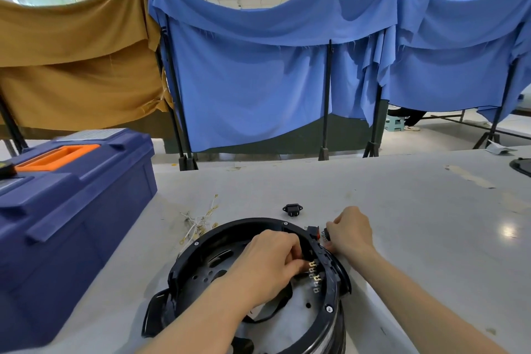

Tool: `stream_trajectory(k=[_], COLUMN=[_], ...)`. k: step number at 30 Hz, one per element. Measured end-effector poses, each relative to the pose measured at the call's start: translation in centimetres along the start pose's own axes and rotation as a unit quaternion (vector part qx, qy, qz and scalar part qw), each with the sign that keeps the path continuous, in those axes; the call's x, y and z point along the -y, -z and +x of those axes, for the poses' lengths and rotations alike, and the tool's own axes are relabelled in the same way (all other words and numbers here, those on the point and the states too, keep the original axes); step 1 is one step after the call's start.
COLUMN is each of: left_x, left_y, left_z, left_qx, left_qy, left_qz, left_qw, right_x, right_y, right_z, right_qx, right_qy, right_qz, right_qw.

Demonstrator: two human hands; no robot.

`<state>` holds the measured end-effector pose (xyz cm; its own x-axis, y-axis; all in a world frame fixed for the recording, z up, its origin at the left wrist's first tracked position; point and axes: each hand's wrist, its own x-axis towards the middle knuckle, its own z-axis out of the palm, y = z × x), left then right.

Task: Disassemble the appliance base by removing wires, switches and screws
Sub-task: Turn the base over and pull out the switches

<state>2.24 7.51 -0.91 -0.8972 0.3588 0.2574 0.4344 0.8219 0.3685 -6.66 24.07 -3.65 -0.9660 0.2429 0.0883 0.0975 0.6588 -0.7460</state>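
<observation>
Low at centre frame, your left hand (267,261) is pinching brass switch terminals (313,267) inside the round black plastic appliance base (244,223), your right hand (350,231) curling just outside that wall, grip unclear.

Black plastic on the appliance base (250,223), smooth with a dull sheen, and the perforated plate (212,264) inside looks like dark matt metal. Brass-coloured metal terminals (313,267) glint at its right rim, near a black and red plastic switch (314,230). The surface (402,210) is pale and smooth, glossy toward its right edge. At the left edge sits a matt blue plastic toolbox (71,210). Thin pale wires (198,221) carry brassy ends. Behind hangs blue cloth (258,80), soft and creased.
</observation>
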Motion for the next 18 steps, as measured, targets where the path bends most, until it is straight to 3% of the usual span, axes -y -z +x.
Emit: stream_trajectory(k=[9, 13, 18], left_x=[-0.1, 0.1, 0.4], left_y=[0.1, 0.3, 0.4], left_z=[0.1, 0.0, 0.1], left_qx=[0.002, 0.0, 0.002], left_qy=[-0.003, -0.005, -0.003], left_qz=[-0.011, -0.022, -0.028], left_qw=[1.0, 1.0, 1.0], right_x=[0.2, 0.4, 0.0], right_y=[-0.1, 1.9, 3.8], right_z=[-0.1, -1.5, -6.0], right_qx=[-0.036, -0.04, 0.022], right_qy=[0.044, 0.062, 0.116], right_qz=[-0.039, 0.092, 0.141], right_qw=[0.998, 0.993, 0.983])
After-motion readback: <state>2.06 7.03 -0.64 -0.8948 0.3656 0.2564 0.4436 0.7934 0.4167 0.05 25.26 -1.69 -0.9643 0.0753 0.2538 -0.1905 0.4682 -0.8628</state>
